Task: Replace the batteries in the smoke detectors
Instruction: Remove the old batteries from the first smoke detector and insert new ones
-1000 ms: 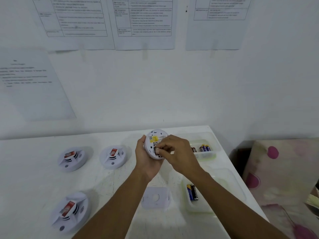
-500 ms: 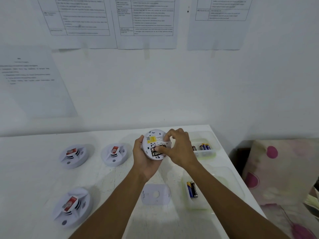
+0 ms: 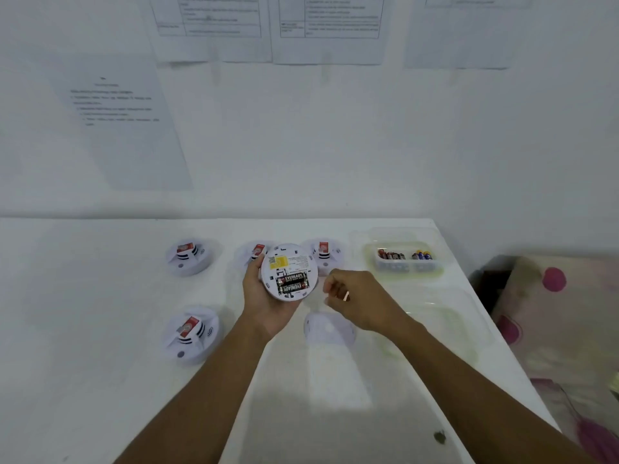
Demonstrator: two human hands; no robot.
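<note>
My left hand [image 3: 264, 306] grips a white round smoke detector [image 3: 288, 262] above the table, its back turned up toward me. Two black batteries [image 3: 292, 283] lie side by side in its open compartment. To the right of the detector, my right hand [image 3: 361, 299] hovers apart from it, with loosely curled fingers and nothing in them. The detector's white back plate [image 3: 330, 329] lies flat on the table below my hands. A clear tray [image 3: 407, 267] at the back right holds several loose batteries [image 3: 405, 255].
Several other smoke detectors stand on the white table [image 3: 100, 296]: three in a back row [image 3: 191, 257] [image 3: 251, 254] [image 3: 325, 254] and one at front left [image 3: 191, 333]. A second clear tray [image 3: 449, 316] sits under my right forearm. A pink-dotted cushion [image 3: 552, 313] lies beyond the table's right edge.
My right hand has come off the detector's battery compartment and drawn away to the right. Both batteries now show in the compartment. The camera has tilted downward.
</note>
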